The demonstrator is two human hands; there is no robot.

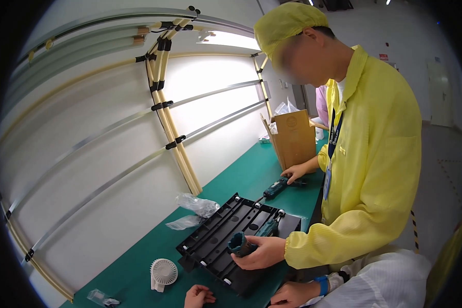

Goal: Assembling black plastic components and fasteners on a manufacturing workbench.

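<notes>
My left hand [199, 296] is at the lower edge by the table's front, its fingers loosely curled with nothing visible in them. My right hand [294, 294], a blue band at the wrist, lies on the table edge with its fingers stretched out and nothing held. Between and beyond them is a black plastic frame [222, 233] with ribs and small white pieces at its edges. Over it, a co-worker in yellow grips a teal power screwdriver [266, 229], its tip near the frame's far corner. The co-worker's other hand rests on a second teal power screwdriver [275, 188].
A small white fan [164, 272] stands left of the frame, a clear plastic bag [198, 205] behind it. A small plastic packet [102, 297] lies at the left. Farther back on the green table [241, 172] is a cardboard box [294, 139]. A pipe rack [175, 138] runs along the wall.
</notes>
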